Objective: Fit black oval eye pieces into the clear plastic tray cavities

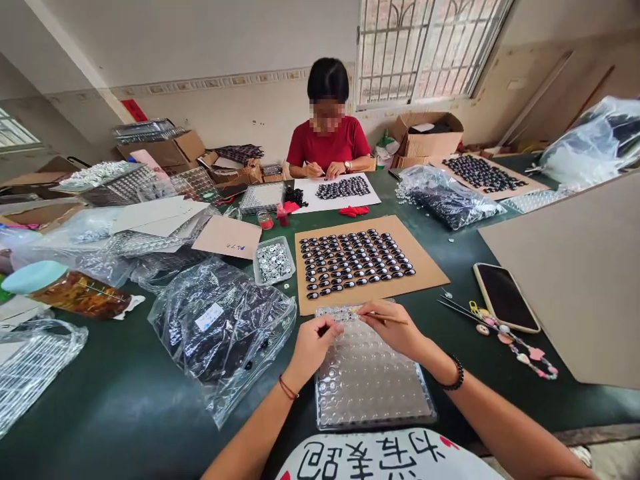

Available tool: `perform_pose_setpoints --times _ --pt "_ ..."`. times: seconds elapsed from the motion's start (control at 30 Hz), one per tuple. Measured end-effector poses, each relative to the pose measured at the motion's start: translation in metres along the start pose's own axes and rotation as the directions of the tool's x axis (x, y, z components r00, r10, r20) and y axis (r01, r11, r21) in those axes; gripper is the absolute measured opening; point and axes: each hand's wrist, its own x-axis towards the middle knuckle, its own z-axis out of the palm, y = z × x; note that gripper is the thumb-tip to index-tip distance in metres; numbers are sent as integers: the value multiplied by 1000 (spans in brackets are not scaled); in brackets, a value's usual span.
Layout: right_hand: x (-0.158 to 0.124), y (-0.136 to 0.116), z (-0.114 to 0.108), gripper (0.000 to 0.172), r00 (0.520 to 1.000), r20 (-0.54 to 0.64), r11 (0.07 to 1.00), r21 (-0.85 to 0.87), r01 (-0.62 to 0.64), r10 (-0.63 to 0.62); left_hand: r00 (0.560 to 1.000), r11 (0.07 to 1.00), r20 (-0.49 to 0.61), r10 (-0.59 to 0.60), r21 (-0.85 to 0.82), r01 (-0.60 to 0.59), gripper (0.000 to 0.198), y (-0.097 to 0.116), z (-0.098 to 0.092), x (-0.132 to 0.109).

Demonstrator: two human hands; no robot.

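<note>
My right hand [395,330] grips a thin wooden stick [393,319] between thumb and fingers, over the far edge of a clear plastic tray [375,393]. The tray has rows of round cells, and small pieces sit along its far row. Near that row's left end, my left hand [314,343] has its thumb and forefinger brought together; whatever they hold is too small to make out. Just beyond the tray, a brown cardboard sheet [425,270] carries rows of black oval pieces [350,263] with pale spots.
A tub of small silvery pieces [274,260] stands left of the cardboard. Bagged black pieces [220,320] lie nearer on the left. To the right are a phone [506,297], a beaded strap [520,345] and a large board [575,280]. A co-worker [329,143] sits opposite.
</note>
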Motion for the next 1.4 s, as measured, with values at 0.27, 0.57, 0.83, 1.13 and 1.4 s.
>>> perform_pose_setpoints --times 0.27,0.57,0.83,1.13,1.4 --pt "-14 -4 10 21 992 121 996 -75 55 -45 938 837 145 315 422 -347 33 -2 5 -7" --pt "-18 -9 9 19 975 179 977 -144 154 -128 952 814 225 210 499 -297 25 -10 8 -5" --pt "-20 -6 13 16 989 70 985 -111 134 -127 976 931 160 145 312 -189 24 -3 5 -4" --pt "-22 -5 11 15 993 -47 992 -69 109 -113 995 988 -75 62 149 -50 30 3 -7 -1" --pt "-28 -10 15 16 994 -99 977 203 59 -39 988 999 148 33 8 -35 34 11 2 -9"
